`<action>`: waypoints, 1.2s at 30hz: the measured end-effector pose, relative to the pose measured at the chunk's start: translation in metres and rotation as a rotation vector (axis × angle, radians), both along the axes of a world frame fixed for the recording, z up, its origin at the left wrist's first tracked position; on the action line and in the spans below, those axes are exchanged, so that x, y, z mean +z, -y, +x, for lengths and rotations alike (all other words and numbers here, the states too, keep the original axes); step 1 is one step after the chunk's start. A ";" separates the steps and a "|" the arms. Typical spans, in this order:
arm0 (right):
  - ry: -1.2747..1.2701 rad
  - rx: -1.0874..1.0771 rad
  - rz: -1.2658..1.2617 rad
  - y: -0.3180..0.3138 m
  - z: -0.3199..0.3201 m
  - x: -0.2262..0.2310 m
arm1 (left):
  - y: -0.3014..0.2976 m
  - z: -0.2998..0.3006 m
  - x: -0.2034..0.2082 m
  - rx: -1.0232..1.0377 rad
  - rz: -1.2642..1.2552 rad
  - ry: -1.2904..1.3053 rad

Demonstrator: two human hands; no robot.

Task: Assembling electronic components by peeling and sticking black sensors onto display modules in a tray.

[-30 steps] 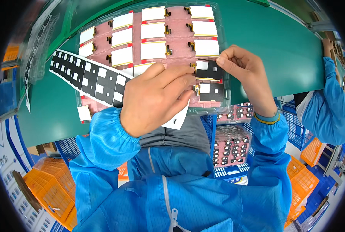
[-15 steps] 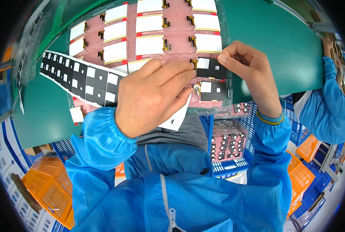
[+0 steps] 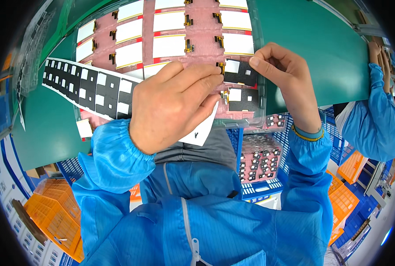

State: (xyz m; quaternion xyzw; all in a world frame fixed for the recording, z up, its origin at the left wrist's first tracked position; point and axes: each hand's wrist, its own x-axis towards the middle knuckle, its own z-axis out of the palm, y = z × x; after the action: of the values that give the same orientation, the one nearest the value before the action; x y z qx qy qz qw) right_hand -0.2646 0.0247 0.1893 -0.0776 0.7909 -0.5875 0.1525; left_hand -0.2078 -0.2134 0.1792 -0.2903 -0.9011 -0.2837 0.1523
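Note:
My left hand (image 3: 173, 104) bends over the tray, fingers together, fingertips at the small connector (image 3: 220, 67) of a panel. Beneath its palm runs a strip of black stickers (image 3: 87, 85) on white backing; a white end (image 3: 199, 135) comes out below the thumb, and the grip itself is hidden. My right hand (image 3: 286, 73) pinches thumb and forefinger at the upper right corner of a black sticker (image 3: 242, 76) with white cut-outs, which lies over that panel. Just below it sits another panel with a black sticker (image 3: 246, 103). Several white panels (image 3: 168, 45) fill the pink tray (image 3: 202, 37).
The clear outer tray (image 3: 260, 104) rests on a green table (image 3: 315, 57). Below the table edge, a blue crate (image 3: 261, 188) holds stacked trays of parts (image 3: 261, 164). Orange baskets (image 3: 56, 213) stand on the left and right. Another person's blue sleeve (image 3: 372, 128) is at far right.
The tray and strip appear slightly farther left and up in view. Both hands keep nearly the same pose at the same panel; the sticker's right side looks a little lower.

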 end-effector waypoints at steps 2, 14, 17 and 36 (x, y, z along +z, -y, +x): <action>0.011 0.002 -0.021 -0.001 0.001 0.000 | 0.000 0.000 0.000 -0.001 -0.001 0.002; 0.004 0.009 -0.024 -0.001 0.000 -0.002 | -0.001 0.000 0.000 -0.005 0.011 0.017; -0.013 0.002 -0.019 0.000 0.001 -0.004 | 0.000 0.001 0.001 0.000 0.001 0.022; -0.141 0.008 0.061 -0.003 0.001 -0.012 | -0.004 0.002 0.003 0.010 0.005 0.039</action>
State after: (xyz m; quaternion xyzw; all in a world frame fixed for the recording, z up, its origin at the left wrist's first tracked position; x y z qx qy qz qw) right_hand -0.2631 0.0273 0.1770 -0.1171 0.8170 -0.5556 0.1010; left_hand -0.2059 -0.2098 0.1825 -0.2799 -0.9047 -0.2906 0.1366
